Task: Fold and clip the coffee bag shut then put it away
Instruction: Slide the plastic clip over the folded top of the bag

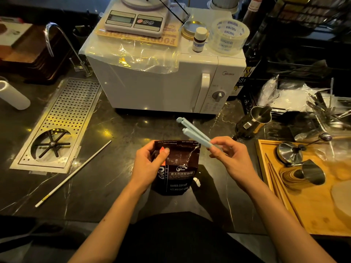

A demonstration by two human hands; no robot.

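Our left hand [152,164] pinches the coffee bag's [175,168] folded top on the counter [114,177] to keep the fold, right hand [230,158] gripping the open clip [193,132], ready to slide on.

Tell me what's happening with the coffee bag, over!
Left hand pinching coffee bag top, folded over. Right hand holding blue clip, open, not on yet. Nothing between clip and bag.
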